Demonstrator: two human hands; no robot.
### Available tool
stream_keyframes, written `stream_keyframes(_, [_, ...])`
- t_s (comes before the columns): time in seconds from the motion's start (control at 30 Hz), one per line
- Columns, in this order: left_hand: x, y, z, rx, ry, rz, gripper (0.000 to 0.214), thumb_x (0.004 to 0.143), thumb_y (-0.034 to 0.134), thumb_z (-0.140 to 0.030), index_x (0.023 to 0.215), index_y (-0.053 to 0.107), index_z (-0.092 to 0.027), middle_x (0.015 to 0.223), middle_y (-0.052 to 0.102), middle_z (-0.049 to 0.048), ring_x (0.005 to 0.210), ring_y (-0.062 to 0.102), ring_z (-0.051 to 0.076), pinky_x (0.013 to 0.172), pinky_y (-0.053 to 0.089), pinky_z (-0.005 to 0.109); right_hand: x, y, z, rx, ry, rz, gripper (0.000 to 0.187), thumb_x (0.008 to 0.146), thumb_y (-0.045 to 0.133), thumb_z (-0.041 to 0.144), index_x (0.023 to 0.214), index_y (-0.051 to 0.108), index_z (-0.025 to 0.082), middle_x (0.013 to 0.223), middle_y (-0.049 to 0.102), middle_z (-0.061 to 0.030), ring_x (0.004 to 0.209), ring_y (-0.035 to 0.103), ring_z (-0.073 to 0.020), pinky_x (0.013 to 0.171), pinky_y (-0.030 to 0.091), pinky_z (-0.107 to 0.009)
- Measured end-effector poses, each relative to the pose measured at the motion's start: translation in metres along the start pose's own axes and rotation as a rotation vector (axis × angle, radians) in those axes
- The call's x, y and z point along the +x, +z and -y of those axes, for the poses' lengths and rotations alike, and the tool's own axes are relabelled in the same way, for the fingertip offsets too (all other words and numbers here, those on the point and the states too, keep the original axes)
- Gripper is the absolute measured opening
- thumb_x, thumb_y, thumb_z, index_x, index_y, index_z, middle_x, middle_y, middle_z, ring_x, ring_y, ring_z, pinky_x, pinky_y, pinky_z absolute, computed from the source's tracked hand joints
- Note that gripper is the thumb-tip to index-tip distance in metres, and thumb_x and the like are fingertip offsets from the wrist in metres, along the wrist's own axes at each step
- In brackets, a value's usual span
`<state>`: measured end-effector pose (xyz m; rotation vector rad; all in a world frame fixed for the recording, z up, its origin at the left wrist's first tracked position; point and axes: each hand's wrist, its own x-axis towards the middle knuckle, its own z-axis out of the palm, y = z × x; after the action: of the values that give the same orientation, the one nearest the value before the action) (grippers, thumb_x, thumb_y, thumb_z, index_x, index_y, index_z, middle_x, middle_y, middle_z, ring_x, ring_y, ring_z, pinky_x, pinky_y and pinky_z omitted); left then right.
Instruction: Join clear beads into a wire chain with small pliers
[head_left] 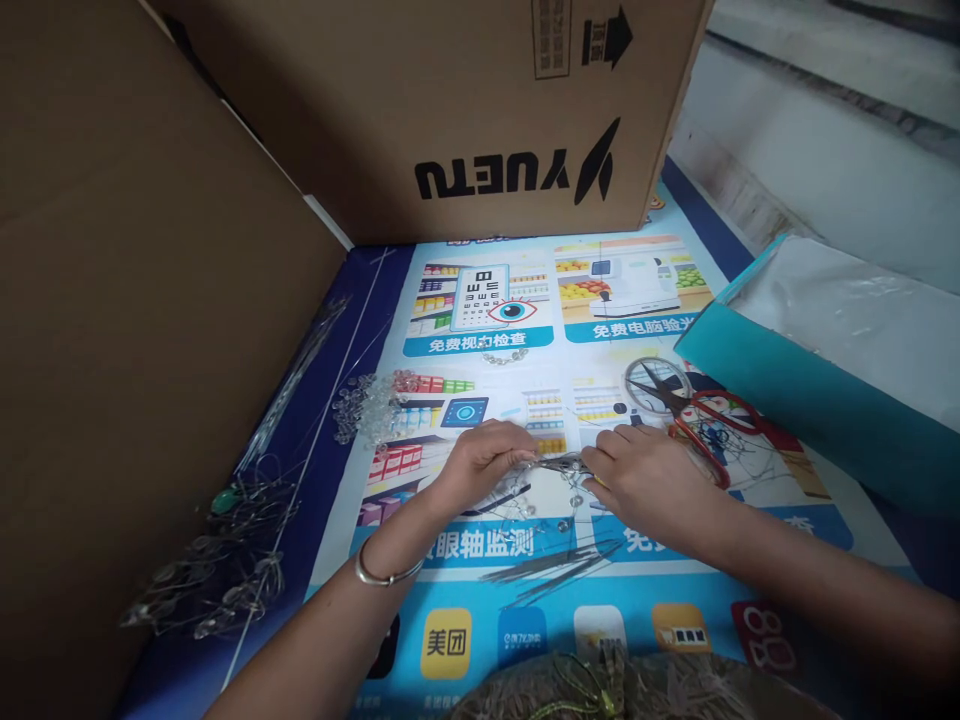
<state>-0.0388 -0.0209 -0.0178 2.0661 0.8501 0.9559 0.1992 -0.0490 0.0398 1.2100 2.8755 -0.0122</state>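
Observation:
My left hand is closed in a pinch on thin wire strung with clear beads; the beaded wire hangs below the fingers. My right hand wraps round what looks like a pair of small pliers. Their dark slim jaws point left to my left fingertips, and a bit of yellow handle shows under the right fingers. Below the hands lies a bundle of cut straight wires. Just beyond my right hand rest red-handled scissors, blades apart, over a round clear dish.
A pile of loose clear beads and a short beaded piece lie on the printed sheet. Finished-looking beaded wire pieces and long wires sit at left. Cardboard walls the back and left; a teal box stands right.

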Motion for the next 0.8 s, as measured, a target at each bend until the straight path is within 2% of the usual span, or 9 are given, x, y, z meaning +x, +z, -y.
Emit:
stream_keyframes(0.3, [-0.003, -0.004, 0.001, 0.005, 0.078, 0.012, 0.020, 0.084, 0.052, -0.011, 0.097, 0.064, -0.019, 0.092, 0.068, 0.0071, 0.092, 0.061, 0.016, 0.081, 0.051, 0.033, 0.002, 0.002, -0.015, 0.109, -0.001, 0.042, 0.025, 0.087, 0.048, 0.037, 0.099, 0.059, 0.017, 0.089, 0.058, -0.0066, 0.087, 0.050, -0.0220, 0.075, 0.032, -0.034])
stream_keyframes(0.53, [0.000, -0.006, -0.007, 0.011, 0.089, 0.013, 0.020, 0.086, 0.050, -0.013, 0.096, 0.066, -0.019, 0.096, 0.063, 0.0093, 0.090, 0.060, 0.015, 0.075, 0.052, 0.029, -0.001, 0.005, -0.023, 0.153, -0.055, 0.011, 0.028, 0.087, 0.048, 0.038, 0.103, 0.059, 0.018, 0.091, 0.058, -0.0069, 0.088, 0.049, -0.0219, 0.078, 0.033, -0.035])
stream_keyframes(0.8, [-0.003, -0.007, -0.003, -0.050, 0.086, 0.037, 0.020, 0.083, 0.053, -0.010, 0.095, 0.067, -0.018, 0.096, 0.064, 0.0094, 0.093, 0.060, 0.016, 0.081, 0.051, 0.031, 0.005, 0.009, -0.031, 0.132, -0.103, -0.026, 0.025, 0.086, 0.049, 0.038, 0.098, 0.059, 0.019, 0.087, 0.057, -0.0063, 0.084, 0.049, -0.0223, 0.074, 0.033, -0.035])
